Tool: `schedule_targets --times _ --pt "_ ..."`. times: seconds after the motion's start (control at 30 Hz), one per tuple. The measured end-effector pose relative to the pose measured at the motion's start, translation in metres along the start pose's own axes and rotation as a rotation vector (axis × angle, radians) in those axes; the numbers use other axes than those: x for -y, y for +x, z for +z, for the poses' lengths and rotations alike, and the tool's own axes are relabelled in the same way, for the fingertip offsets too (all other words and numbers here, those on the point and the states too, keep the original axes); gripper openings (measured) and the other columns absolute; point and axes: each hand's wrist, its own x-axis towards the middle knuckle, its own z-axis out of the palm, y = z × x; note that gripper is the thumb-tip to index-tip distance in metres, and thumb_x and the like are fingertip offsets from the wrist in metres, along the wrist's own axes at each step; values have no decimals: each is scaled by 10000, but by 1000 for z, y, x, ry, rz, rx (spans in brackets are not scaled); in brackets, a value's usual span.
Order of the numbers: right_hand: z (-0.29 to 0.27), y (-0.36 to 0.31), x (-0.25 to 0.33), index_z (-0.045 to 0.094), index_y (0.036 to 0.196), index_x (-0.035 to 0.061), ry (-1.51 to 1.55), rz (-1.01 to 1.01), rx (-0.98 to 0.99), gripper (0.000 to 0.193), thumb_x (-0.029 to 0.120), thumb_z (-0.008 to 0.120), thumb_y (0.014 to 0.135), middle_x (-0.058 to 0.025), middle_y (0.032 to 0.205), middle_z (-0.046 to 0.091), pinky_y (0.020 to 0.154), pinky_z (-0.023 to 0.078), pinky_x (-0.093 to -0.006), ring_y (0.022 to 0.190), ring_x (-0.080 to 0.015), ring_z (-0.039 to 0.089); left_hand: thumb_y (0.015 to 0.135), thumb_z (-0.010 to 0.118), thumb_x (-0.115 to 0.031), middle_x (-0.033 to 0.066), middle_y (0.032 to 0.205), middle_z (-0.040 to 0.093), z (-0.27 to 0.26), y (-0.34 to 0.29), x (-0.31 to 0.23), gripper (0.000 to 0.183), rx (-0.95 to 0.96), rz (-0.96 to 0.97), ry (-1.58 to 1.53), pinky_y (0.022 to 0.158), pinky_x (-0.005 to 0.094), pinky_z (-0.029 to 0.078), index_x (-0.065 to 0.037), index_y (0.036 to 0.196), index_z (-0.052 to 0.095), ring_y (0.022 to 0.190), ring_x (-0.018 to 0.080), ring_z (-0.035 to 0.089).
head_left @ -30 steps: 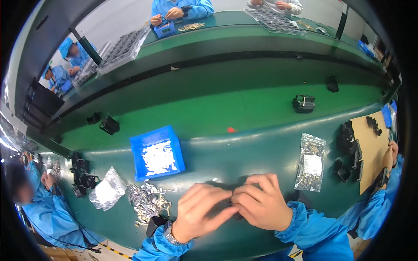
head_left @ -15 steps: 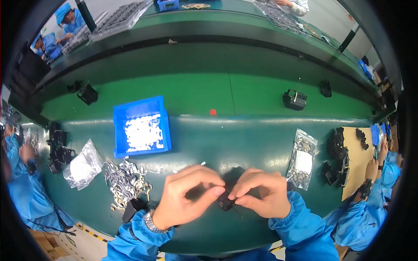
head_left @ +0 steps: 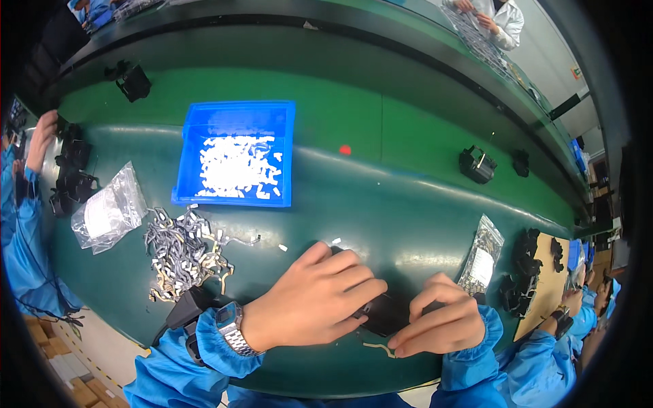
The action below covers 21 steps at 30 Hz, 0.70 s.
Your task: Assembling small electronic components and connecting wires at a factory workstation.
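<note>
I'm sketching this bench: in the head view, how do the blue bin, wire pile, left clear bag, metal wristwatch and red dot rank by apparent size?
Blue bin
Wire pile and left clear bag: too alike to rank
Metal wristwatch
Red dot

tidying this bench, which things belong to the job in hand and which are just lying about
Likely the job:
black part, at the left hand
tan strand, in the right hand
pile of grey and tan strands

Seemingly lying about:
loose white piece
cardboard sheet
red spot

I count my two hands (head_left: 309, 299) (head_left: 442, 323) at lower centre, one blue bin (head_left: 235, 121) upper left, one cable pile (head_left: 185, 251) left, two plastic bags (head_left: 107, 211) (head_left: 481, 262).
</note>
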Motion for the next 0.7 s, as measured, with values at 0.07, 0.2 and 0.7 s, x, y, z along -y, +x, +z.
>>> schedule_targets --times 0.07,0.2,0.7 --pt "4 -1 -4 868 977 149 -19 17 31 202 193 775 803 92 1047 810 775 427 -332 889 -170 626 787 885 -296 -33 1102 696 1 0 0 458 23 -9 0 859 379 404 -175 1201 730 1080 184 630" --pt "7 -3 -9 868 985 145 -65 21 60 240 226 754 791 71 1078 807 777 418 -336 897 -170 615 768 897 -324 -37 1118 703 -1 1 1 482 43 -17 -21 864 376 409 -178 1198 733 1086 181 632" --pt "2 -3 -2 854 923 162 -191 83 3 179 214 822 755 102 1042 799 768 422 -328 892 -166 607 698 906 -385 -36 1105 712 -2 1 1 549 35 -24 -30 844 376 420 -166 1176 745 1077 189 632"
